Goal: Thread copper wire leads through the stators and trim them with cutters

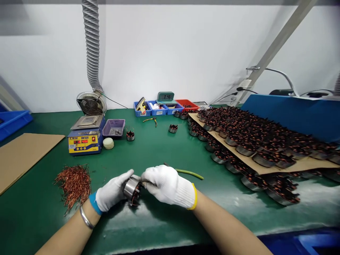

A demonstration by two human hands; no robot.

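As left hand [113, 193] curls around stator [131, 188], right hand [168, 185] pinched beside it

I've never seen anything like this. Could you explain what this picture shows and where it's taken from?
Happily. No robot arm here: these are a person's own hands. The single picture comes from a camera worn on the head, looking forward and down. The white-gloved left hand holds a silver metal ring with dark, coppery insides. The white-gloved right hand works close against it; whether it holds the curved yellow-green handle behind it, I can't tell. On the shiny green tabletop lie a pile of thin copper-coloured pieces, a blue-and-yellow box with red digits and many similar rings at right.
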